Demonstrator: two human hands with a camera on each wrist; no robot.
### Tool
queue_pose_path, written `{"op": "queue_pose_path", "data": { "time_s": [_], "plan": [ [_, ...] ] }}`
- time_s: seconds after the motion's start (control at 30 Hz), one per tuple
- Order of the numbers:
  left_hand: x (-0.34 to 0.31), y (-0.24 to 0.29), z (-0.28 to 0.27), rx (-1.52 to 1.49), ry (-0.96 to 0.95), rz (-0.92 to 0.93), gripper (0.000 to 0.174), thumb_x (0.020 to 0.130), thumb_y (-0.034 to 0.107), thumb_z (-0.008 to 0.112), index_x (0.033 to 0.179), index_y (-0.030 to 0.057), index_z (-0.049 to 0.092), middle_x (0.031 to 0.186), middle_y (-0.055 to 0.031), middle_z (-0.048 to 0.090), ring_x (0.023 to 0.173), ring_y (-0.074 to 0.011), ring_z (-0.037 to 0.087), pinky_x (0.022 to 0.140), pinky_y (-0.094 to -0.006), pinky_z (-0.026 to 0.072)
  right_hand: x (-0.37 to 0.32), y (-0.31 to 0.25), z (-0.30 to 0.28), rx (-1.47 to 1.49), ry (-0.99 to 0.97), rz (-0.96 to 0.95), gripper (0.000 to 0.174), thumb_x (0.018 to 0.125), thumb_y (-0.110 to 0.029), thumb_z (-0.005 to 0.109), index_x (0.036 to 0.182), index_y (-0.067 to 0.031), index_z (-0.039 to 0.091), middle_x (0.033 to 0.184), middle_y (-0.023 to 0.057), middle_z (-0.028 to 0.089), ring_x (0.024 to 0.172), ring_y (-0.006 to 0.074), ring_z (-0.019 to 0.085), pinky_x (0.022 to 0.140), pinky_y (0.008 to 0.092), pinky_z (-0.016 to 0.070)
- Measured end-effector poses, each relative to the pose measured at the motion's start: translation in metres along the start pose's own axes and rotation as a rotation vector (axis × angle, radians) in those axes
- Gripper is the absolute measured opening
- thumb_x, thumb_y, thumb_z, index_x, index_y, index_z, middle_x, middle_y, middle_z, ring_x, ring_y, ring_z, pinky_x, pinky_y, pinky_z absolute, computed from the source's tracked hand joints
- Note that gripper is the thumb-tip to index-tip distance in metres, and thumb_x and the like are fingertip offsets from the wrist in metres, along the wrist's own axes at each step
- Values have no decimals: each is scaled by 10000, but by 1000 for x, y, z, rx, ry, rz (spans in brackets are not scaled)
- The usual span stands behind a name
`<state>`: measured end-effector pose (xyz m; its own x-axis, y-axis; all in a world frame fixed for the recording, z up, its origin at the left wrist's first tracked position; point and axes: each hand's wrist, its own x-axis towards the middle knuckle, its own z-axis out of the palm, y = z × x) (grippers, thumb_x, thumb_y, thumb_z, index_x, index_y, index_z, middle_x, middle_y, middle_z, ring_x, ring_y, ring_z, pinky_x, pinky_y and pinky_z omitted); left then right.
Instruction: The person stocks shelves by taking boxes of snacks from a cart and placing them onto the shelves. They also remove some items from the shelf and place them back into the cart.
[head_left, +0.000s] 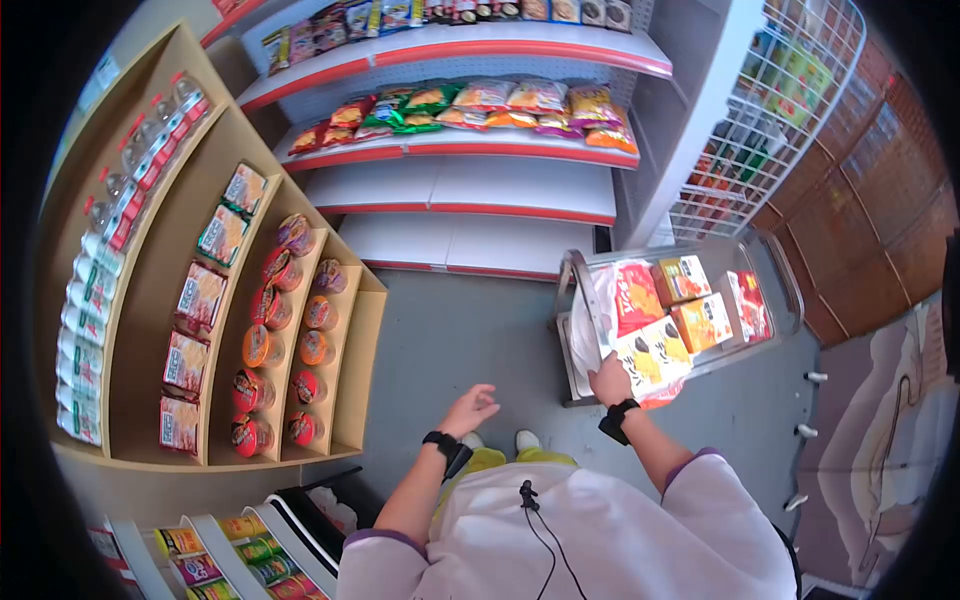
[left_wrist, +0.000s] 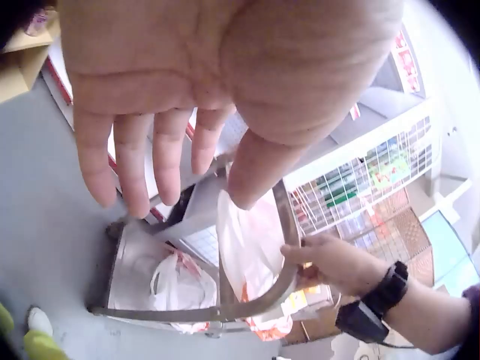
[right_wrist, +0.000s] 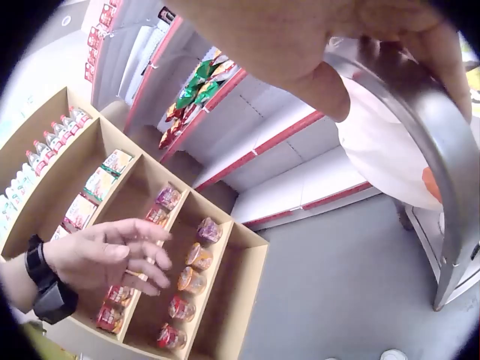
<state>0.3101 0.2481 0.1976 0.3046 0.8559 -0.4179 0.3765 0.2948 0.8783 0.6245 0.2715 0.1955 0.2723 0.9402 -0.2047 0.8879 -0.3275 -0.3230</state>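
In the head view my right hand (head_left: 611, 381) grips the near end of a metal cart's handle (head_left: 588, 310). The right wrist view shows its fingers curled round the curved metal bar (right_wrist: 420, 112). My left hand (head_left: 470, 411) hangs in the air to the left of the cart, fingers relaxed and holding nothing; in the left wrist view its palm (left_wrist: 217, 67) faces the camera. On the cart's top lie a red packet (head_left: 636, 297), yellow boxes (head_left: 703, 322) and a red-and-white box (head_left: 749, 306). A white plastic bag (left_wrist: 182, 285) sits on the lower tier.
Ahead stands a shelf unit with red edges (head_left: 440, 204) and snack bags (head_left: 483, 97). A wooden shelf (head_left: 358, 370) with bottles, boxes and noodle cups is at the left. To the right are a white wire rack (head_left: 735, 150) and a brown folding screen (head_left: 860, 240).
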Motion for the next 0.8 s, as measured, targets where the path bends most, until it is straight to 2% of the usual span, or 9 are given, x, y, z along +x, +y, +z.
{"op": "queue_pose_path", "data": {
  "time_s": [0.17,0.23,0.33,0.4,0.53,0.57,0.6,0.63,0.8],
  "plan": [
    [28,28,64,94,-270,-12,451,831,205,631,1218,74,439,1048,-90,544,974,-183,563,846,-311,458,-1,2,-10,24,33,45,483,733,-237,689,1014,47,418,891,242,591,832,365,607,716,402,496],
    [31,26,77,120,-306,-17,455,838,229,624,1223,75,439,1086,-107,542,995,-196,560,852,-319,457,-2,5,-7,-7,60,22,456,765,-255,655,1032,20,407,885,223,590,760,370,624,645,420,519],
    [28,-10,70,97,-356,7,486,821,287,632,1223,80,451,1049,-125,572,956,-210,574,838,-318,457,-6,1,-11,26,67,65,445,743,-226,680,1028,12,435,877,209,589,804,344,616,673,405,506],
    [30,-57,47,69,-279,-75,445,821,280,629,1194,78,495,1016,-132,596,934,-218,583,828,-324,464,-6,2,-11,21,91,62,419,758,-216,662,1030,11,438,877,191,588,796,332,619,661,399,509],
    [-6,-172,-24,15,369,-226,258,836,227,576,1036,65,579,806,-91,636,692,-169,599,652,-304,484,-5,8,-8,-60,133,-1,324,788,-176,607,1010,-1,448,864,174,595,761,310,630,626,384,515],
    [-13,-233,-51,270,411,-338,192,838,209,552,966,70,585,779,-78,624,661,-156,583,593,-290,481,-3,11,-6,-61,133,6,324,788,-176,607,1010,-1,448,864,174,595,761,310,630,626,384,515],
    [-34,-250,-69,-16,352,-503,157,832,203,546,941,92,570,778,-74,608,652,-176,579,513,-302,466,0,14,-4,-68,133,2,301,785,-167,593,995,-7,449,845,168,599,727,313,632,602,386,516],
    [-64,-249,-71,-369,503,-549,153,825,195,551,945,100,548,776,-78,585,621,-208,572,447,-317,446,2,17,-3,-73,132,-5,278,782,-158,579,981,-12,450,827,161,604,693,316,634,579,388,516],
    [-160,-248,-79,-558,608,-780,198,834,165,533,1014,92,495,789,-98,582,584,-261,584,441,-360,470,3,23,-11,-56,49,-89,257,765,-141,560,957,-16,446,792,170,610,648,317,632,549,397,514]
  ]
}}
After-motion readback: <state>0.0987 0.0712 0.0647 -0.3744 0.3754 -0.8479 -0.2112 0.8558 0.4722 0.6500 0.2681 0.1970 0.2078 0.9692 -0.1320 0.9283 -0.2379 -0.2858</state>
